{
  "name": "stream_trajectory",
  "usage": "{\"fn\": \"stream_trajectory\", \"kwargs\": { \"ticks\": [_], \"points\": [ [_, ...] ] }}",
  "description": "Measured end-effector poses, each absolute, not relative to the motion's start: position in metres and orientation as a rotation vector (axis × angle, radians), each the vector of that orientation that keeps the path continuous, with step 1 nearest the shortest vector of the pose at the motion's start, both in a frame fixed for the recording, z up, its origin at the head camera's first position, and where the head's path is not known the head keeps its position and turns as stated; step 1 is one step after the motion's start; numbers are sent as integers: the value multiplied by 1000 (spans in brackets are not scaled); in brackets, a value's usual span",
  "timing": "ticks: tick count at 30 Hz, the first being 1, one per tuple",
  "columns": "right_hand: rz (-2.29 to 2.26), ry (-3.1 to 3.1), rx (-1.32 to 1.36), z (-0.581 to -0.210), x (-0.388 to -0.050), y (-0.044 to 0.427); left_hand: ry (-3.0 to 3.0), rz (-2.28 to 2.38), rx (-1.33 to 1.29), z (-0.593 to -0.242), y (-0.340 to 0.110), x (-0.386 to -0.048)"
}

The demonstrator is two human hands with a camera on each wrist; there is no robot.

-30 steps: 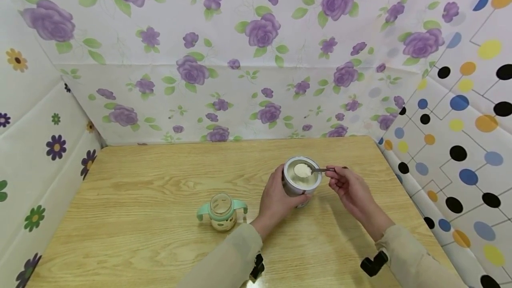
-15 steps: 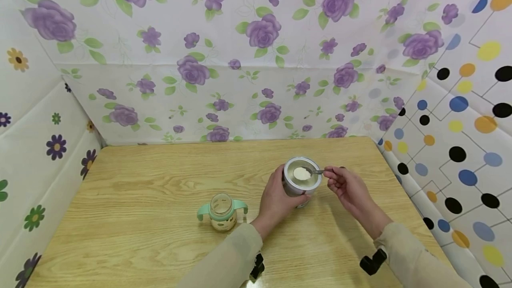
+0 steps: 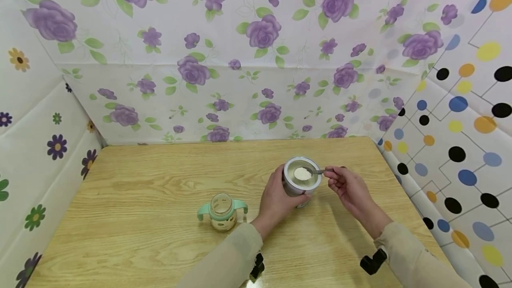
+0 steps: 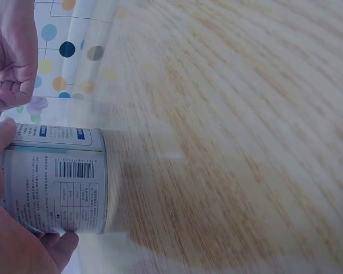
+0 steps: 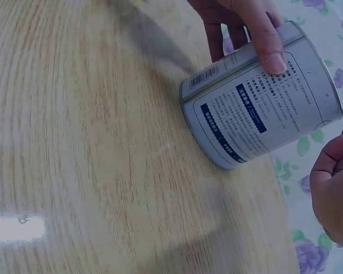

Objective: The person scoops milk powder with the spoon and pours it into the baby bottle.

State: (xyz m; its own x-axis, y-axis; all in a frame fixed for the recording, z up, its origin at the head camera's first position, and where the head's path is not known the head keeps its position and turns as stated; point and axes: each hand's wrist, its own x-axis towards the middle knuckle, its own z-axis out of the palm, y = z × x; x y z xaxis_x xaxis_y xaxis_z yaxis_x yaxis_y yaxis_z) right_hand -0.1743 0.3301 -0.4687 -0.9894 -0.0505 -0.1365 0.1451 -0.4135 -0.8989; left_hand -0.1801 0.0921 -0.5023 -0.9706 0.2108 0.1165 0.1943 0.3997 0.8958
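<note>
A silver milk powder can (image 3: 295, 189) with a printed label and a barcode is tilted in my left hand (image 3: 277, 199), whose fingers and thumb wrap round its side. My right hand (image 3: 352, 192) pinches the handle of a metal spoon (image 3: 319, 171) between thumb and fingers. The bowl of the spoon lies inside the can's mouth, heaped with pale powder (image 3: 302, 173). In the left wrist view the can (image 4: 57, 182) shows its barcode side, and in the right wrist view the left thumb presses on the label of the can (image 5: 257, 97).
Left of the can, a baby bottle (image 3: 222, 213) without a lid stands upright on the wooden table (image 3: 140, 217). It has a mint green collar with two handles. Flower-printed cloth (image 3: 240, 88) rises behind the table, and dotted cloth (image 3: 456, 177) stands along the right side.
The spoon has shifted slightly within the can's mouth, and the right hand has moved a little to the left. The left hand, can and bottle stay in place.
</note>
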Motion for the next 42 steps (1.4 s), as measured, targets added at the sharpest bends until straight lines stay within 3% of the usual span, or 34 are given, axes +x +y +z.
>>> {"fn": "stream_trajectory", "kwargs": {
  "ticks": [15,25,33,42],
  "points": [
    [-2512,1671,143,-470,-174,327,2617,1584,322,-490,80,-176],
    [-2540,1627,123,-468,-173,330,2669,1475,424,-453,64,-173],
    [-2551,1613,127,-469,-173,330,2658,1353,581,-413,22,-170],
    [-2559,1576,102,-470,-175,328,2652,1200,724,-402,-43,-173]
  ]
}}
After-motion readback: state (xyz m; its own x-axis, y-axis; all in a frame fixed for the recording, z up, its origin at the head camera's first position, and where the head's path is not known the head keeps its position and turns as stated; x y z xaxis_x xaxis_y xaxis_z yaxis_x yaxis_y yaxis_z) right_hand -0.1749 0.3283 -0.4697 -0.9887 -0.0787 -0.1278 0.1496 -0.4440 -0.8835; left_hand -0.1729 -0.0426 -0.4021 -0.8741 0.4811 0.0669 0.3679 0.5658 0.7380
